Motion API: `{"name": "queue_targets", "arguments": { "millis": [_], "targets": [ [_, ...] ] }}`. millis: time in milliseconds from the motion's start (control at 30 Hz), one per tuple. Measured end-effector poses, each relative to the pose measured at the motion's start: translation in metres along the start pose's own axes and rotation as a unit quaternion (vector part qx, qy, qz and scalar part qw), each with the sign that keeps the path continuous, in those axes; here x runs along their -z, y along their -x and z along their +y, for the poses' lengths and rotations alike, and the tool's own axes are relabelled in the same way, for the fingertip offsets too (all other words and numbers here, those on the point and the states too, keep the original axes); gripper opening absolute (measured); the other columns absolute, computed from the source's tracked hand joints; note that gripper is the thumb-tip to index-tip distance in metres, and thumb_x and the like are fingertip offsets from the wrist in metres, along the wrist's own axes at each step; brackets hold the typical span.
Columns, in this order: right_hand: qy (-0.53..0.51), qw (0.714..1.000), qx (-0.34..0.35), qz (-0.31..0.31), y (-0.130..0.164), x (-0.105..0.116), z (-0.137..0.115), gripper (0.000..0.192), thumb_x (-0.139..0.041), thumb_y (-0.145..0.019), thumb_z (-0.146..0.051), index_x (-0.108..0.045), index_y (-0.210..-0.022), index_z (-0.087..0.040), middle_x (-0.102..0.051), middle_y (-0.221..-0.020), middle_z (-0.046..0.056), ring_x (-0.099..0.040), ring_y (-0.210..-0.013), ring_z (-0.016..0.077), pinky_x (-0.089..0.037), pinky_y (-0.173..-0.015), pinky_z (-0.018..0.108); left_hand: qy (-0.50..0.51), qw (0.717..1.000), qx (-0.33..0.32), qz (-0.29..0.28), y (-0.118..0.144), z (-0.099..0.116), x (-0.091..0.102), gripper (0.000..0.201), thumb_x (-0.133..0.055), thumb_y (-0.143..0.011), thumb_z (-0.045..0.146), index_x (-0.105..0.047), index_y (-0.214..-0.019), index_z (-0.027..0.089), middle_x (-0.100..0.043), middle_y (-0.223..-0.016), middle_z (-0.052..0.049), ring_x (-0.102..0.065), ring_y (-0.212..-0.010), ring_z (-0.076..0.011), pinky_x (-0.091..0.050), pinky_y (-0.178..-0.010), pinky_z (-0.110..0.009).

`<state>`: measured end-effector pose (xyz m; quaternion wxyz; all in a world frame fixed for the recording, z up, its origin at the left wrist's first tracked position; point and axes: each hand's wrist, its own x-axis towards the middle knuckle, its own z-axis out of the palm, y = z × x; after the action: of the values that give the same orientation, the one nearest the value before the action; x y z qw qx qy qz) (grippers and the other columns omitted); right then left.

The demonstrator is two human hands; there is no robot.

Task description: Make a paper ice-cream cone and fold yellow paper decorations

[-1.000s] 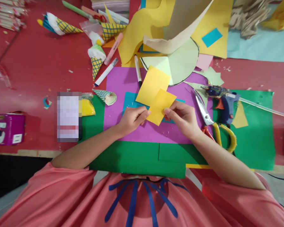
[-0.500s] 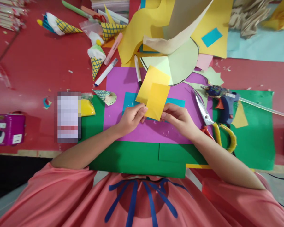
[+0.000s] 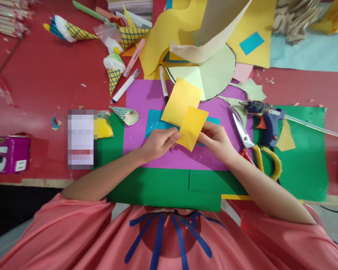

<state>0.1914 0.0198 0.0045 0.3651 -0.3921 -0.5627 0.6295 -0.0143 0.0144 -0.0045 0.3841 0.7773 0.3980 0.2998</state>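
My left hand (image 3: pixel 162 143) pinches the lower left edge of a small yellow paper piece (image 3: pixel 192 127), which has a crease near its bottom corner. On the piece's right side, my right hand (image 3: pixel 215 140) closes its thumb and fingers on the other edge. Just beyond lies a second yellow paper rectangle (image 3: pixel 182 100), partly covered by the held piece. Under both hands are a blue paper strip (image 3: pixel 154 122) and a purple sheet (image 3: pixel 146 99).
Scissors (image 3: pixel 243 129) with yellow and red handles and a blue glue gun (image 3: pixel 270 125) lie to the right. Markers (image 3: pixel 126 85) and paper cones (image 3: pixel 114 77) are at the upper left. A pale green paper disc (image 3: pixel 218 75) with a black outline sits beyond my hands.
The held yellow paper has come slightly nearer me and to the right, tilting clockwise. More of the second yellow rectangle now shows. Both hands shifted a little with it.
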Motion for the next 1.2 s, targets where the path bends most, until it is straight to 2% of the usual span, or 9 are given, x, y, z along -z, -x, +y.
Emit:
{"name": "queue_targets", "arguments": {
  "millis": [100,200,333,433,667,800,900,1033,1200],
  "targets": [
    [0.052,0.999,0.0,-0.002,0.001,0.0,0.0,0.019,-0.063,-0.085,-0.035,-0.066,-0.081,-0.016,-0.067,-0.076,0.002,-0.06,-0.07,0.0129,-0.048,-0.062,0.025,-0.018,0.999,-0.022,-0.028,0.001,-0.002,-0.002,0.038,-0.041,-0.099,0.038,-0.051,-0.069,0.018,-0.058,-0.056,0.003,-0.056,-0.05,-0.0069,-0.04,-0.05,-0.018],
    [0.144,0.989,-0.005,0.017,0.002,-0.001,-0.001,0.012,-0.06,-0.081,-0.023,-0.061,-0.072,-0.016,-0.059,-0.064,-0.001,-0.049,-0.058,0.0095,-0.038,-0.052,0.023,0.063,0.998,-0.007,0.001,0.002,-0.007,-0.006,0.024,-0.055,-0.093,0.04,-0.055,-0.103,0.019,-0.07,-0.086,-0.003,-0.067,-0.072,-0.0103,-0.051,-0.064,-0.019],
    [0.253,0.965,0.031,0.067,0.002,-0.003,-0.001,0.025,-0.053,-0.073,-0.01,-0.039,-0.055,-0.019,-0.037,-0.053,-0.006,-0.031,-0.05,0.0062,-0.024,-0.048,0.024,0.154,0.988,0.01,0.003,0.002,-0.014,-0.011,0.071,-0.067,-0.081,0.052,-0.036,-0.138,0.024,-0.062,-0.128,-0.015,-0.069,-0.102,-0.0186,-0.056,-0.083,-0.028],
    [0.297,0.951,0.061,0.061,0.003,-0.005,0.0,0.028,-0.053,-0.076,-0.012,-0.036,-0.055,-0.02,-0.037,-0.055,-0.005,-0.032,-0.051,0.0066,-0.026,-0.05,0.025,0.154,0.987,0.013,-0.049,0.001,-0.012,-0.009,0.079,-0.065,-0.081,0.057,-0.032,-0.144,0.024,-0.057,-0.136,-0.016,-0.065,-0.112,-0.0228,-0.055,-0.091,-0.032],
    [0.351,0.935,0.041,0.025,0.005,-0.009,0.002,0.035,-0.06,-0.085,-0.038,-0.043,-0.06,-0.019,-0.045,-0.059,-0.002,-0.035,-0.052,0.0082,-0.025,-0.051,0.027,0.053,0.995,0.052,-0.073,0.001,0.0,-0.003,0.078,-0.068,-0.08,0.051,-0.036,-0.146,0.024,-0.059,-0.136,-0.011,-0.066,-0.11,-0.0257,-0.055,-0.089,-0.033],
    [0.335,0.94,0.055,0.035,0.003,-0.008,0.003,0.037,-0.062,-0.083,-0.037,-0.039,-0.058,-0.02,-0.041,-0.055,-0.004,-0.032,-0.048,0.0067,-0.023,-0.049,0.026,0.03,0.996,0.073,-0.047,0.002,-0.001,-0.006,0.05,-0.059,-0.087,0.04,-0.053,-0.131,0.018,-0.072,-0.105,-0.007,-0.07,-0.086,-0.018,-0.055,-0.071,-0.023],
    [0.304,0.951,0.031,0.043,0.002,-0.006,0.002,0.031,-0.06,-0.084,-0.034,-0.047,-0.061,-0.018,-0.045,-0.055,-0.004,-0.035,-0.049,0.0065,-0.025,-0.047,0.025,0.047,0.994,0.096,-0.016,0.002,-0.005,-0.007,0.032,-0.052,-0.091,0.039,-0.063,-0.11,0.015,-0.072,-0.081,-0.003,-0.066,-0.065,-0.0125,-0.049,-0.055,-0.019],
    [0.212,0.975,-0.035,0.049,0.001,-0.003,0.0,0.027,-0.062,-0.085,-0.039,-0.063,-0.079,-0.013,-0.059,-0.065,0.0,-0.044,-0.054,0.0085,-0.033,-0.047,0.023,0.073,0.986,0.146,0.028,0.0,-0.011,-0.007,0.041,-0.051,-0.091,0.051,-0.067,-0.096,0.013,-0.07,-0.072,-0.003,-0.064,-0.062,-0.0127,-0.049,-0.054,-0.021],
    [0.112,0.992,-0.033,0.05,-0.001,-0.001,-0.001,0.028,-0.061,-0.086,-0.039,-0.067,-0.096,-0.013,-0.068,-0.08,0.004,-0.054,-0.063,0.0118,-0.042,-0.055,0.025,0.186,0.969,0.16,0.035,-0.002,-0.011,-0.006,0.051,-0.055,-0.086,0.06,-0.066,-0.106,0.015,-0.073,-0.088,-0.006,-0.069,-0.075,-0.015,-0.057,-0.067,-0.026]
  ]
}}
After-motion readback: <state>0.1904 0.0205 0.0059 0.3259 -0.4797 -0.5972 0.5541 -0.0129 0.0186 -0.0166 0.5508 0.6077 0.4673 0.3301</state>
